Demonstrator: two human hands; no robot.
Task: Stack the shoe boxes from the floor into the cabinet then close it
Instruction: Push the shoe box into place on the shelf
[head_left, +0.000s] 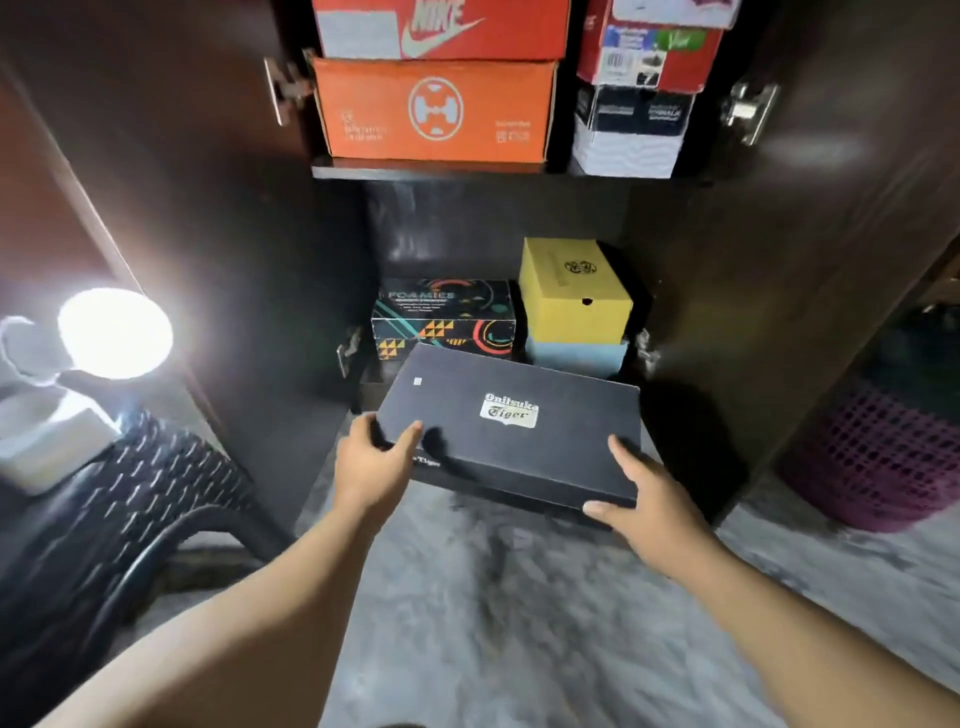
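Note:
I hold a black Onitsuka Tiger shoe box level in front of the open cabinet's lower compartment. My left hand grips its near left corner and my right hand grips its near right corner. Inside the lower compartment sit a black patterned box on the left and a yellow box stacked on a pale blue box on the right. On the shelf above stand orange boxes and a pile of red, black and white boxes.
Both dark cabinet doors stand open, the left door and the right door. A bright lamp and a black woven chair are at left. A pink mesh basket stands at right. Grey floor lies below.

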